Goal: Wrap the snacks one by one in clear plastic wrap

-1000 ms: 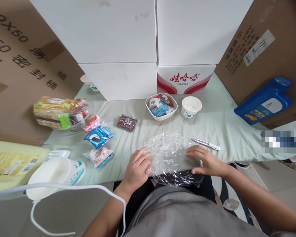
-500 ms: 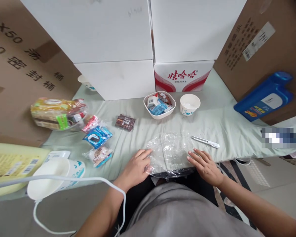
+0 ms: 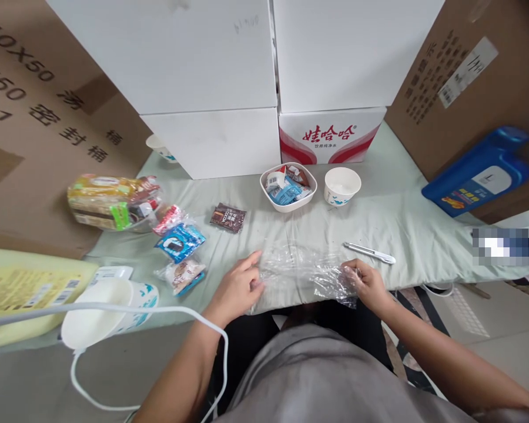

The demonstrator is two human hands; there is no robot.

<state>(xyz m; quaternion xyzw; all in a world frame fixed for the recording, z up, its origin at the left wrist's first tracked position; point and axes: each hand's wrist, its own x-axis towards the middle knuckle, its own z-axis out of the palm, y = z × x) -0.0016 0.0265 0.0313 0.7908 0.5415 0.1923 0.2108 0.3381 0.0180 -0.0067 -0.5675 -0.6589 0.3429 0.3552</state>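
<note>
My left hand (image 3: 237, 286) lies flat with fingers spread on the plastic bag (image 3: 302, 273) at the table (image 3: 405, 229) edge. My right hand (image 3: 367, 282) pinches its crumpled right end.

Setting: a stockroom or packing corner, serving as a makeshift work station. Large brown cardboard cartons (image 3: 39, 117) with printed size markings are leaning in at both sides; plain white boxes (image 3: 189, 70) are standing stacked at the back, beside a red-and-white bottled-water case (image 3: 330, 138). A low table (image 3: 405, 229) under pale green cloth is carrying wrapped snack packets (image 3: 178, 242), paper bowls (image 3: 342, 185) and a blue jug (image 3: 478, 173) lying flat.
</note>
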